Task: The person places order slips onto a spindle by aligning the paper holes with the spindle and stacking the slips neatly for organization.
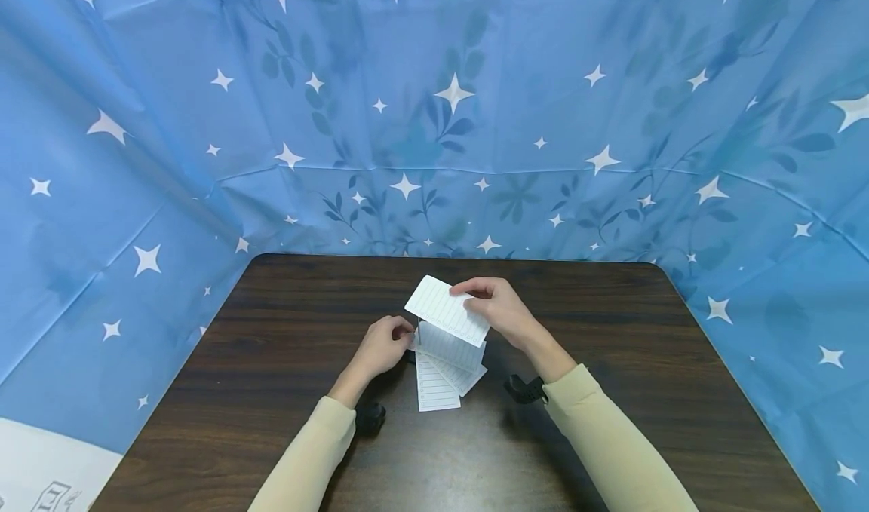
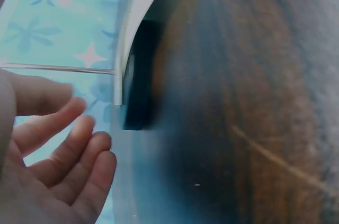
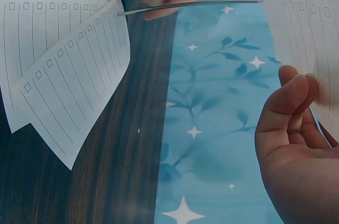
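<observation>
My right hand point(image 1: 498, 308) pinches a white lined card point(image 1: 444, 308) between thumb and fingers, holding it tilted above other cards. Those lower lined cards point(image 1: 437, 391), with small checkboxes along one edge, lie fanned out. A thin, slightly curved strand point(image 3: 190, 5) runs from the raised card's corner to the lower cards; its material is unclear. My left hand point(image 1: 380, 346) is beside the cards' left edge, close to the strand. In the left wrist view, the fingers of this left hand point(image 2: 63, 166) are loosely bent, with nothing visible between thumb and forefinger.
A black object point(image 2: 140, 75) sits under the cards' left side, mostly hidden in the head view. Dark wood-grain tabletop point(image 1: 611, 421) surrounds the cards. Blue cloth with white stars point(image 1: 434, 135) hangs behind the table. Dark bands point(image 1: 526, 389) are on both wrists.
</observation>
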Motion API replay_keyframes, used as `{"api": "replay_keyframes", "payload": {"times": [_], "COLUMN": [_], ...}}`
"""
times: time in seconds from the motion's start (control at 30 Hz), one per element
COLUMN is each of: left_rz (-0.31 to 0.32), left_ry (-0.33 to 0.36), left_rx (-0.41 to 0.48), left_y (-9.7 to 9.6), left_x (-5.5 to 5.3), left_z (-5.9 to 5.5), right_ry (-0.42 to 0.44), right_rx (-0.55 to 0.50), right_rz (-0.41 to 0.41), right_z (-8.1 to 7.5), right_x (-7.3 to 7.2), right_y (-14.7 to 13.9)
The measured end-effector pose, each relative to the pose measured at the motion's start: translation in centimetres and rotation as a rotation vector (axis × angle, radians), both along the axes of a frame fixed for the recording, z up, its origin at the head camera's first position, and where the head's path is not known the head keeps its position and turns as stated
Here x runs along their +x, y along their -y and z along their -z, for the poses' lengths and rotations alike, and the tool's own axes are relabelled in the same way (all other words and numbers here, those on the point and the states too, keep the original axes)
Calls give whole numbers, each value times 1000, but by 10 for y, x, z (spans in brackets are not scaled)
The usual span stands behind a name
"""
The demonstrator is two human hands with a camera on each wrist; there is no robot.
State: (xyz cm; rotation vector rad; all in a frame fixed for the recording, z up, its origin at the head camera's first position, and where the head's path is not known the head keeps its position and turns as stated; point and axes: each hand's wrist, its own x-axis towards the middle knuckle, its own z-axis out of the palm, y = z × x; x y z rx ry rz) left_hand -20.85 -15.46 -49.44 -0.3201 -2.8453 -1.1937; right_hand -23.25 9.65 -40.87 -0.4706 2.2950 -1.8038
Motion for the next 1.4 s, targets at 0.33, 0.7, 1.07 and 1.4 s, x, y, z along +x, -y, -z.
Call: {"api": "replay_keyframes", "payload": {"times": [0.33, 0.7, 1.07, 1.4], "left_rz": [-78, -105, -91, -95], "left_ry": [-114, -219, -168, -173], "left_rx": [252, 447, 468, 482], "left_y": [3, -3, -17, -18], "left_x": [1, 2, 22, 23], "left_z": [-16, -28, -73, -74], "right_ry": [6, 24, 41, 30], "right_rx": [6, 12, 28, 55], "right_rz": [2, 5, 4, 31], "right_z": [1, 2, 3, 10], "right_x": [-1, -1, 0, 0], "right_y": [0, 1, 1, -8]}}
